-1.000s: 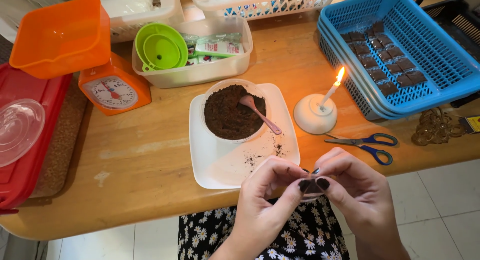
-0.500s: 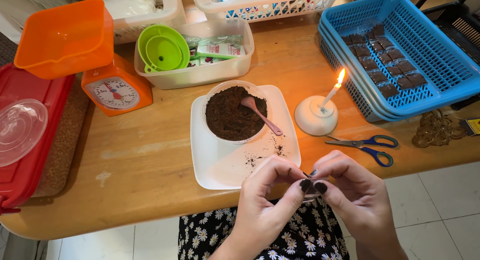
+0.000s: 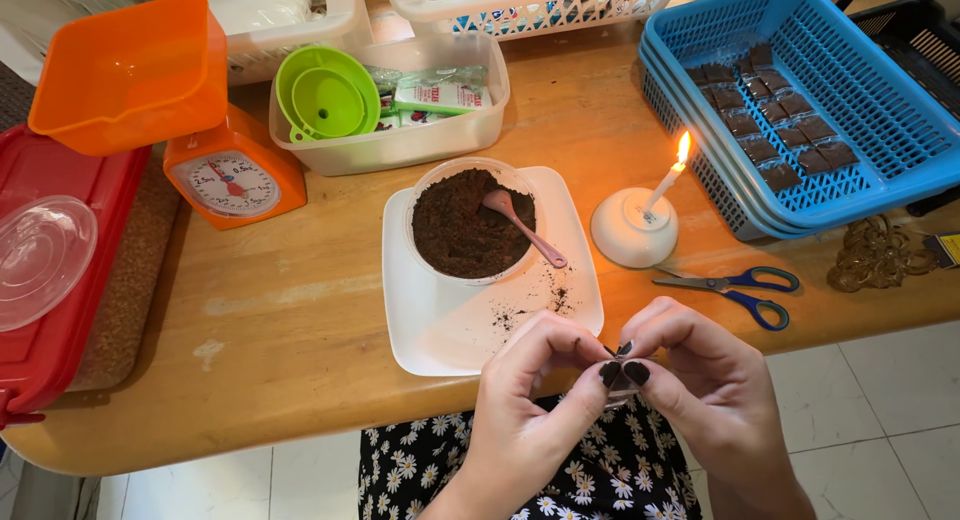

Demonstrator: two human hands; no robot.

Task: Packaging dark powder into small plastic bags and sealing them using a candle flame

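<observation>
The person's left hand [image 3: 530, 400] and right hand [image 3: 700, 390] meet just off the near edge of the wooden desk [image 3: 300, 310], above a flowered lap. Both pinch one small clear sachet [image 3: 622, 378] of dark powder between thumb and forefinger tips — each grip narrow and closed on the sachet, which is mostly hidden by the dark-nailed fingers.

As for progress, the sachet looks filled but probably not yet sealed: the lit candle [image 3: 665, 185] on its white stand burns well apart from the hands, to the right of the white square tray [image 3: 440, 330]. On that tray stands a clear tub of brown powder [image 3: 465, 225] with a pink spoon [image 3: 520, 225] resting in it, and loose grains lie scattered beside it. The tub remains nearly full, so much filling seems left.

A judgement of the finished work: about a dozen dark sachets [image 3: 775, 120] lie in rows in the blue basket [image 3: 880, 120] at the far right, which has plenty of bare room. Blue-handled scissors [image 3: 740, 285] lie near the candle; an orange kitchen scale [image 3: 230, 175] and green funnels [image 3: 325, 95] sit further left.
</observation>
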